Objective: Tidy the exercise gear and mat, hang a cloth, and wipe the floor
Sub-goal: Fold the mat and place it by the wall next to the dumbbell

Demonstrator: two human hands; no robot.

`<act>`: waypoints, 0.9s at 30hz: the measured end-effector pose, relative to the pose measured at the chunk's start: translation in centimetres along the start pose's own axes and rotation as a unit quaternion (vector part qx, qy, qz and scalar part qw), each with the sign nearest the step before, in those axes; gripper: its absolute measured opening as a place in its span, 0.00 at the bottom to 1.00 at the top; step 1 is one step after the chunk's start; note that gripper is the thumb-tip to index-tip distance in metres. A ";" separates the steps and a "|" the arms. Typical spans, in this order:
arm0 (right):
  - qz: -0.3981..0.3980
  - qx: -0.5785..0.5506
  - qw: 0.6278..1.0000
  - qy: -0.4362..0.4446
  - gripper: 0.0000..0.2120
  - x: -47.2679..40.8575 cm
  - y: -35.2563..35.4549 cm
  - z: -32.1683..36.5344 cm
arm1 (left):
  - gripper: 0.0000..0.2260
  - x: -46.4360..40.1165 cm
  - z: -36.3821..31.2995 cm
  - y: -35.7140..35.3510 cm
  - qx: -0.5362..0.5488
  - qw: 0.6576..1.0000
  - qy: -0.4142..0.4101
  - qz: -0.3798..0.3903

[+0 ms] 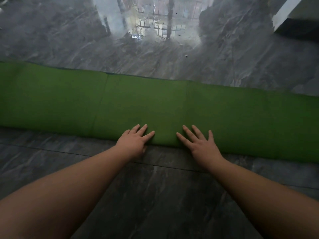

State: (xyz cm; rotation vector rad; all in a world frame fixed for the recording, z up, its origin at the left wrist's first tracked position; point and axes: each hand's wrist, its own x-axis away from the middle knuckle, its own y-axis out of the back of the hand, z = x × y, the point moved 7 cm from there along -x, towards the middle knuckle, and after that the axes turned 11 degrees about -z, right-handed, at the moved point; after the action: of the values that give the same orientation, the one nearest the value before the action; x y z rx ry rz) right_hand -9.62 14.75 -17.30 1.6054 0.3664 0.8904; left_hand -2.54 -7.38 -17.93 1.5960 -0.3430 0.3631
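Note:
A green exercise mat [155, 104] lies across the dark floor from the left edge of the view to the right, its near side rolled or folded into a thick rounded edge. My left hand [134, 140] rests flat on that near edge with straight, spread fingers. My right hand [198, 144] lies on the same edge a little to the right, fingers also straight and spread. Both palms press on the mat; neither hand curls round anything.
Glossy grey marble floor [155, 49] stretches beyond the mat, reflecting a bright window. Small dark specks [186, 56] lie on it. A white and dark piece of furniture or wall edge [290, 16] stands at the far right.

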 end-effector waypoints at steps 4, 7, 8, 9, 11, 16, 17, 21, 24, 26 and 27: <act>0.032 -0.036 0.998 -0.030 0.38 -0.7 0.0 0.6 | 0.31 0.4 0.1 0.2 -0.005 1.000 0.003 -0.017; 0.022 -0.057 0.997 -0.051 0.39 -0.3 0.3 0.4 | 0.34 0.9 0.8 0.2 -0.001 0.999 0.011 -0.037; 0.017 -0.062 0.996 -0.054 0.39 -0.2 0.5 0.3 | 0.35 1.1 1.1 0.3 -0.005 0.999 0.010 -0.043; 0.012 -0.066 0.996 -0.057 0.40 -0.1 0.8 0.2 | 0.37 1.2 1.3 0.4 -0.012 0.999 0.009 -0.051; 0.000 -0.074 0.995 -0.061 0.40 0.1 1.6 0.1 | 0.41 1.3 1.8 1.0 -0.029 0.997 0.013 -0.068; -0.010 -0.080 0.995 -0.058 0.40 1.7 2.8 0.6 | 0.45 2.1 3.0 1.8 -0.030 0.997 0.027 -0.062; -0.006 -0.080 0.995 -0.055 0.41 2.1 2.8 0.9 | 0.45 2.4 2.9 1.7 -0.031 0.998 0.023 -0.057; 0.030 -0.084 0.995 -0.037 0.42 4.3 1.8 2.6 | 0.44 4.4 2.4 0.6 -0.042 0.999 0.019 -0.016; 0.049 -0.076 0.996 -0.009 0.44 6.5 1.1 4.0 | 0.44 6.6 2.0 0.3 -0.055 0.998 0.013 0.013; 0.060 -0.066 0.996 0.014 0.45 7.7 1.2 4.3 | 0.44 8.1 1.3 0.5 -0.065 0.997 0.006 0.035; 0.062 -0.061 0.996 0.024 0.45 8.1 1.3 4.2 | 0.45 8.7 0.9 0.7 -0.070 0.997 0.005 0.042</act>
State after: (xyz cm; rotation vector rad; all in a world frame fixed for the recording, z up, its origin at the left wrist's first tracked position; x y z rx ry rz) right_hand -1.57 16.92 -13.30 1.5089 0.2435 1.0270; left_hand 5.07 -8.33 -13.60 1.4458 -0.4206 0.4024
